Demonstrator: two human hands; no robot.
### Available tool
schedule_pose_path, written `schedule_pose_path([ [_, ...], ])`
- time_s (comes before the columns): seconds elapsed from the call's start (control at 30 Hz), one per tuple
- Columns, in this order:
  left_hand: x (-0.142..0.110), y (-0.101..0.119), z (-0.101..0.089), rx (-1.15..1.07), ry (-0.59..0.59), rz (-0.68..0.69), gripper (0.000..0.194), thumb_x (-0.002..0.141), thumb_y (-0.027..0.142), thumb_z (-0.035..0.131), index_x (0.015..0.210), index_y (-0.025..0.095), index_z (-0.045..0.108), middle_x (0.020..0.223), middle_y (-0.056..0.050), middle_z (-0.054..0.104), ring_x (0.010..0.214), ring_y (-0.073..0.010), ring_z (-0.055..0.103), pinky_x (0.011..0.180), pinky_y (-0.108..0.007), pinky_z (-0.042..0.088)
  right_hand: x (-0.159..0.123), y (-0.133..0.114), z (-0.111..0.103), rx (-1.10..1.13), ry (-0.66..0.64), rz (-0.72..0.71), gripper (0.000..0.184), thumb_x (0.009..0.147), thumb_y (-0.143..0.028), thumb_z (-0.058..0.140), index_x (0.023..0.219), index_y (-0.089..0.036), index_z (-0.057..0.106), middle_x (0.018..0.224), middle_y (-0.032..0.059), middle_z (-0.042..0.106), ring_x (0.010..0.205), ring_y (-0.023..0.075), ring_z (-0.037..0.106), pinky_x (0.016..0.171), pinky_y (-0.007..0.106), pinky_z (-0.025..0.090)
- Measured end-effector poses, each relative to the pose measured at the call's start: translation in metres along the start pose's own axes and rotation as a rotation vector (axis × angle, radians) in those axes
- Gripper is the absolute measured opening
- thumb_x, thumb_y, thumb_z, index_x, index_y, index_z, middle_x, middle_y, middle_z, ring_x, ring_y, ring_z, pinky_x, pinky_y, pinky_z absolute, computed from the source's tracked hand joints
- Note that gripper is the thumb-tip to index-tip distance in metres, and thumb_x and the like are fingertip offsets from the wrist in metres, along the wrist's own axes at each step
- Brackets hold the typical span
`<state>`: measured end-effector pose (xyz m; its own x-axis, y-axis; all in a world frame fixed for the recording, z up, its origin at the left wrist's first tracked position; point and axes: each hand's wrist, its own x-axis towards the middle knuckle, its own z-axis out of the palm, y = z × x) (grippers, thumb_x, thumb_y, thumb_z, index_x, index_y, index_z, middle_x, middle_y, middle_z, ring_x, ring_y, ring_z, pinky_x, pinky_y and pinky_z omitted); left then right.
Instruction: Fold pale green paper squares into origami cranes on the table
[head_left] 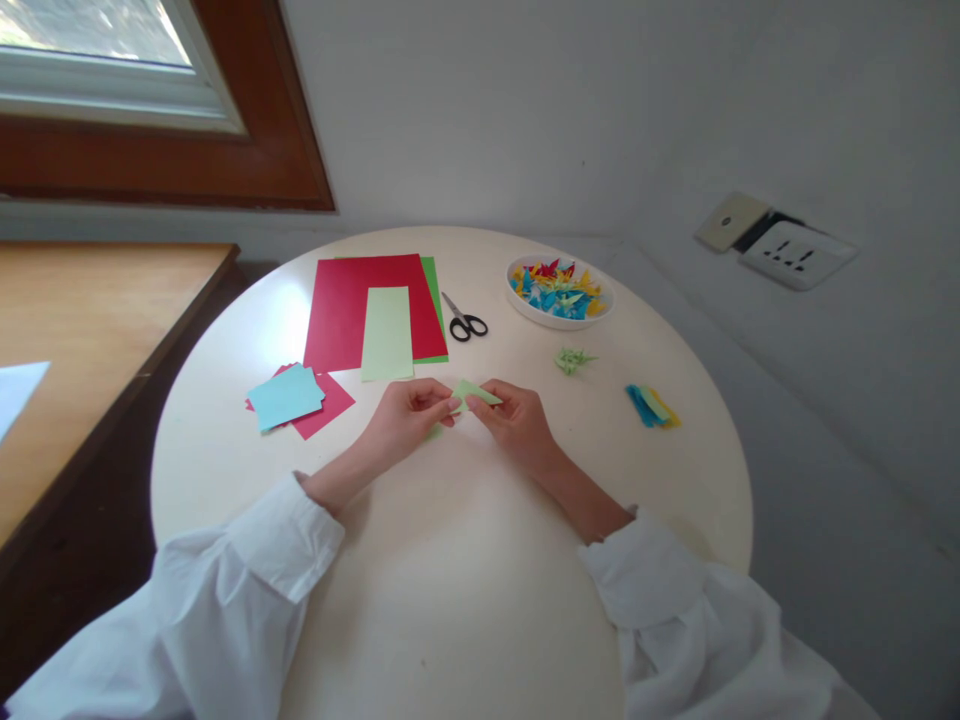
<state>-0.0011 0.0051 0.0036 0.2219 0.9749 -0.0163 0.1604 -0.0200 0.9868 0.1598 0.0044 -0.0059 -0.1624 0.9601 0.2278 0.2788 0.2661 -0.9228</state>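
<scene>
A small folded piece of light green paper [471, 391] is pinched between my two hands above the middle of the round table. My left hand [409, 418] grips its left side, thumb on top. On the right side, my right hand [517, 415] holds it between thumb and fingers. Another bit of green paper [434, 432] shows just under my left hand, mostly hidden. Just beyond my hands lies a pale green paper strip [388, 335] on a red sheet [337, 305], with a green sheet [430, 285] under that.
Black-handled scissors [466, 325] lie right of the sheets. A white dish [559, 322] holds colourful folded paper pieces. Nearer are small green folded pieces [573, 360] and blue and yellow strips [651, 406]. Light blue squares [286, 398] rest on red ones at left. A wall meets the round table [465, 600].
</scene>
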Motion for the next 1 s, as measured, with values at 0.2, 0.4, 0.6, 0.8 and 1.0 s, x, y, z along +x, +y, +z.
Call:
schedule_pose_path([
  [0.2, 0.0005, 0.0005, -0.0011, -0.035, 0.023, 0.001, 0.026, 0.068, 0.039, 0.066, 0.068, 0.013, 0.061, 0.055, -0.001, 0.061, 0.052, -0.0124, 0.057, 0.054, -0.025, 0.046, 0.0037, 0.0074, -0.0012, 0.277, 0.017, 0.006, 0.032, 0.065, -0.035, 0.069, 0.092, -0.022, 0.059, 0.079, 0.0001, 0.063, 0.073, 0.014, 0.06, 0.064, 0.026, 0.048],
  [0.4, -0.0026, 0.0071, 0.0, -0.148, 0.013, -0.009, 0.037, 0.067, 0.037, 0.068, 0.096, 0.016, 0.058, 0.055, 0.004, 0.061, 0.054, -0.0128, 0.06, 0.063, -0.029, 0.05, 0.0049, 0.0089, -0.0045, 0.317, -0.011, -0.001, 0.03, 0.064, -0.029, 0.071, 0.093, -0.022, 0.065, 0.092, 0.0035, 0.068, 0.084, 0.0163, 0.064, 0.071, 0.029, 0.053],
  [0.6, -0.0021, 0.006, 0.001, -0.109, -0.003, 0.016, 0.038, 0.066, 0.041, 0.069, 0.093, 0.014, 0.064, 0.066, -0.002, 0.065, 0.065, -0.015, 0.062, 0.062, -0.027, 0.048, 0.0043, 0.0062, -0.0036, 0.24, 0.033, 0.054, 0.027, 0.063, -0.029, 0.071, 0.088, -0.019, 0.07, 0.094, 0.0055, 0.072, 0.084, 0.0181, 0.066, 0.075, 0.031, 0.054],
  [0.8, -0.0019, 0.0049, 0.0014, -0.001, 0.058, 0.031, 0.04, 0.063, 0.038, 0.071, 0.093, 0.012, 0.067, 0.07, -0.002, 0.064, 0.061, -0.012, 0.056, 0.054, -0.023, 0.041, 0.0042, 0.005, -0.0039, 0.263, 0.056, 0.088, 0.026, 0.063, -0.029, 0.072, 0.086, -0.019, 0.071, 0.091, 0.005, 0.072, 0.08, 0.0178, 0.067, 0.075, 0.032, 0.055],
  [1.0, -0.0031, 0.0079, 0.0, 0.005, 0.074, -0.01, 0.041, 0.067, 0.041, 0.067, 0.095, 0.01, 0.067, 0.078, -0.008, 0.069, 0.07, -0.017, 0.061, 0.06, -0.027, 0.046, 0.0043, 0.0064, -0.0028, 0.258, 0.044, 0.086, 0.028, 0.061, -0.032, 0.072, 0.086, -0.018, 0.07, 0.086, 0.0053, 0.072, 0.074, 0.0169, 0.066, 0.07, 0.031, 0.053],
])
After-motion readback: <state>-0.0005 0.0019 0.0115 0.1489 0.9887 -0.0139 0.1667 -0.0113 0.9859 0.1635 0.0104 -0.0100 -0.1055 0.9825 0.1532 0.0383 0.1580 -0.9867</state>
